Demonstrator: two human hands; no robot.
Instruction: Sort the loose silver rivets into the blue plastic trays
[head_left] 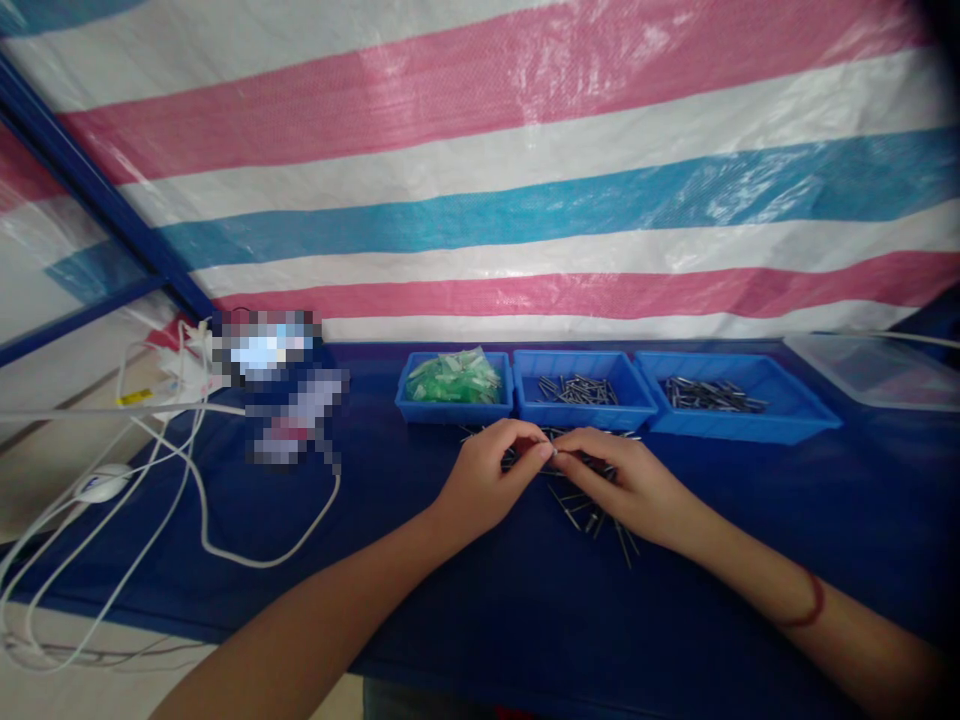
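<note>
My left hand (487,472) and my right hand (634,480) meet fingertip to fingertip above the table, both closed in a pinch. Between the fingertips shows a tiny pale, shiny bit, too small to name. Beneath and around the hands lies a loose pile of thin metal pins (596,520), shaped like nails or rivets; the fingers hide part of it. Just behind the hands stands a blue bin (583,412) holding more metal pins (576,389).
A blue bin (454,411) at the left holds green-and-clear plastic packets (456,378). Another blue bin (739,425), at the right, contains darker metal pins (716,395). A clear plastic lid (870,370) lies far right. White cables (262,562) loop across the blue table's left side (420,600).
</note>
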